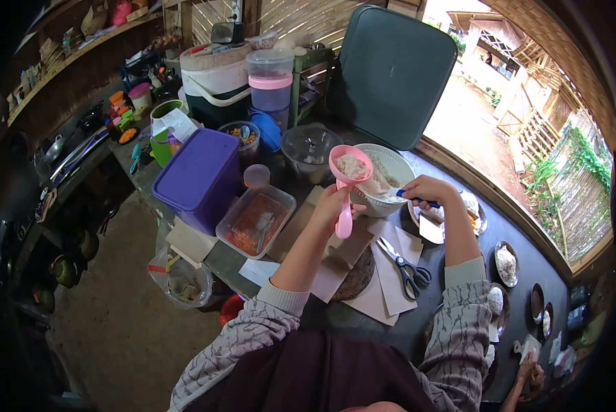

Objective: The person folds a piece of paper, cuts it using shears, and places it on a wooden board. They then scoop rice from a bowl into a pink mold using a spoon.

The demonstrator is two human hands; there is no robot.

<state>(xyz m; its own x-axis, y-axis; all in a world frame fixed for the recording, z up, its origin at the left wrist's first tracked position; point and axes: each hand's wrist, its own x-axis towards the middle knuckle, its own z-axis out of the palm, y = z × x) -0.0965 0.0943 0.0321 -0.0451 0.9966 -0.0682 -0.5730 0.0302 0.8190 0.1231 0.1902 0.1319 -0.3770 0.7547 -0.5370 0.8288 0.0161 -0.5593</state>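
Observation:
My left hand (332,208) is closed around the handle of a pink ladle (344,224), whose deep bowl is heaped with white rice (352,166). In my right hand (433,189) is a spatula with a blue handle (426,202) and a pale blade. That blade is at the near side of a white basket (405,165) with more rice inside, close beside the ladle's bowl. Below my hands lie brown paper sheets (326,266), partly over a round dark board (356,280). Black-handled scissors (405,269) rest on the paper to the right.
A clear tub (224,237) of orange food and a purple lidded box (199,172) stand left. A large dark green tray (397,75) leans behind the basket. Bowls of white food (506,264) line the right side, near another person's hands (528,374).

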